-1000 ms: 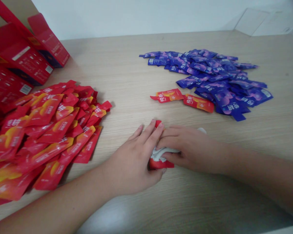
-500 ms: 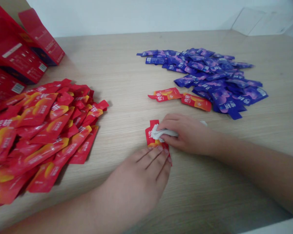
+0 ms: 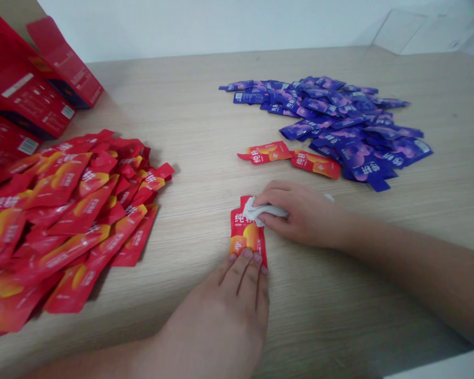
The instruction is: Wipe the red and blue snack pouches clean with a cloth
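Note:
A red and orange pouch lies flat on the table in front of me. My left hand rests on its near end, fingers stretched out and side by side, covering the bottom of the pouch. Pinched in my right hand is a folded white tissue, which touches the upper right part of the pouch's face. Just beyond, two more pouches, one red-orange and another, lie end to end.
A large heap of red pouches covers the left side of the table. Behind it stand open red cartons. Purple pouches are piled at the back right. A white wall closes the far edge.
My left hand has slid back toward me, uncovering more of the pouch's front, and the pouch now lies straighter. My right hand stays near the pouch's top with the tissue.

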Motion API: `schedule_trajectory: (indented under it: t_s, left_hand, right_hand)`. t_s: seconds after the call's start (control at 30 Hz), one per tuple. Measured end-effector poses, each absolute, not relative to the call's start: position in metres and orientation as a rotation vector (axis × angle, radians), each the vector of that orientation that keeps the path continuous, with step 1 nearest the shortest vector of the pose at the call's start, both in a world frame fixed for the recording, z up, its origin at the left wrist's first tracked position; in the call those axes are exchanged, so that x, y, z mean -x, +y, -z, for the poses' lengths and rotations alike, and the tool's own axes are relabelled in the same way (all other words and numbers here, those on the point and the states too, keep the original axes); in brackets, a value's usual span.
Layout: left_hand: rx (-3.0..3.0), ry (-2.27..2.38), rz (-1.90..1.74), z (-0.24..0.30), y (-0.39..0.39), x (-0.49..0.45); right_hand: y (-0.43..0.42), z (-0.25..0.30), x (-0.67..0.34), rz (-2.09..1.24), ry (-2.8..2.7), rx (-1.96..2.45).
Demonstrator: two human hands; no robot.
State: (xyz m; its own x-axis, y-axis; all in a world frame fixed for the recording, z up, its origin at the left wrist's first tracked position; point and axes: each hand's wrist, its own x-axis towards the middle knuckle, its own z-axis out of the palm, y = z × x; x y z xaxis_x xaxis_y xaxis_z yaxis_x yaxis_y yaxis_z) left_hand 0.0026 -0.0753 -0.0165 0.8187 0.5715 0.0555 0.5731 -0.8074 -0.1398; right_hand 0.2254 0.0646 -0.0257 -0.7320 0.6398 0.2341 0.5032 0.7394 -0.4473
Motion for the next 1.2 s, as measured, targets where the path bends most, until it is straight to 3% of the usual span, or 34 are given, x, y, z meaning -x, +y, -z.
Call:
schedule_trajectory:
  t_s: [0.43, 0.77, 0.97, 1.2]
  left_hand:
    - [2.937, -0.976, -0.022, 0.013, -0.065, -0.003]
    - [2.893, -1.167, 0.738, 0.014, -0.025, 0.025]
    - [3.067, -1.483, 0.378, 0.036, -0.012, 0.028]
    - [3.084, -1.553, 0.375, 0.030, -0.012, 0.021]
  right_hand:
    - [0.063, 0.027, -0.228, -0.481, -2.536, 0.892]
    - [0.061, 0.025, -0.230, -0.554, -2.487, 0.899]
    - [0.057, 0.024, -0.231, -0.419, -2.556, 0.851]
    - [0.020, 0.012, -0.215, -0.606, -2.680, 0.616]
